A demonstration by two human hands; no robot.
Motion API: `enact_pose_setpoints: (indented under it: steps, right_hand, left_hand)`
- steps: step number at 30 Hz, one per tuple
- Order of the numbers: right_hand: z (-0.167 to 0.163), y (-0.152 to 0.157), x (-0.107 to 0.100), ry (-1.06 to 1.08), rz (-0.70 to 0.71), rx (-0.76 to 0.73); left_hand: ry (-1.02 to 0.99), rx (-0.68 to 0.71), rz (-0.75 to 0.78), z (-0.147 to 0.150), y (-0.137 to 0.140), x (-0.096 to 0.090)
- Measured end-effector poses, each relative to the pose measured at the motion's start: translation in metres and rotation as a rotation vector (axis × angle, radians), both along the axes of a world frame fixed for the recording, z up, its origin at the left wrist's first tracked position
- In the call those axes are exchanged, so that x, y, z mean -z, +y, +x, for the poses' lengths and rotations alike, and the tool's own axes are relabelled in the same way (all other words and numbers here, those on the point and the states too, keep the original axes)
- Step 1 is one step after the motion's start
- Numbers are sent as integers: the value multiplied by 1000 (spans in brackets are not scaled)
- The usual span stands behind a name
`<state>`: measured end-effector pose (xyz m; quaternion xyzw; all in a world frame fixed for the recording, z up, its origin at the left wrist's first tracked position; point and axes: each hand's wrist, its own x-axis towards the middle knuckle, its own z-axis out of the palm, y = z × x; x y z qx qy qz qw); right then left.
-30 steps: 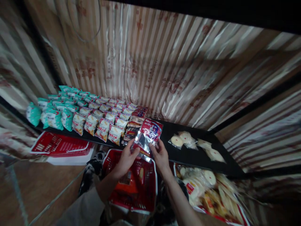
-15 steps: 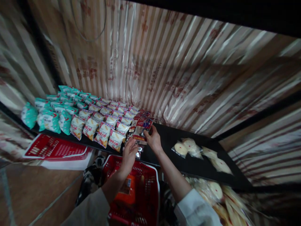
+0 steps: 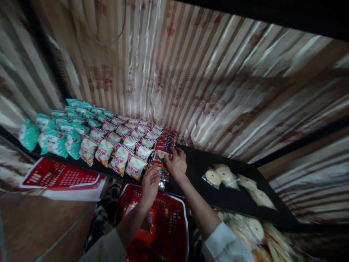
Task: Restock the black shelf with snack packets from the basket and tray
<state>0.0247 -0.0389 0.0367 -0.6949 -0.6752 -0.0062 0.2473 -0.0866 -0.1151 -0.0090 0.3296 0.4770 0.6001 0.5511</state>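
My right hand (image 3: 176, 163) pinches the right edge of a flat red-and-silver snack packet (image 3: 159, 155) with a dark blue print. The packet lies low over a row of matching red packets (image 3: 167, 135) on the black shelf. My left hand (image 3: 150, 182) is closed at the packet's lower left edge, its fingertips partly hidden by its own knuckles. Just left of the hands stand rows of white-and-red snack bags (image 3: 135, 166). Small silver wrapped ends (image 3: 162, 183) peek out below the packet at the shelf's front edge.
Teal snack bags (image 3: 56, 142) fill the shelf's left end. Clear-wrapped round pale items (image 3: 213, 177) lie on the black shelf (image 3: 195, 185) at right. Below sits a red basket (image 3: 178, 229) holding an orange package (image 3: 148, 227). Another red basket (image 3: 62, 174) is at left.
The packet has come down from a raised tilt to lie flatter over the row. My right hand has lowered with it, and my left hand stays by its lower edge. The view has shifted slightly.
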Motion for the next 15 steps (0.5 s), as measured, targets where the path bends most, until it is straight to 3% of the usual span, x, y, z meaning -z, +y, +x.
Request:
enact_pose_setpoints:
  steps: [3,6,15]
  right_hand:
    - [-3,5,-2,-101,56,-136]
    - [-11,14,-5,-150,8,-228]
    - [-23,23,3,-210,-128,-206]
  left_hand:
    - [28,-5,1,1,3,4]
    - [82,-18,16,2,6,9]
    - [166,-26,82,0,7,21]
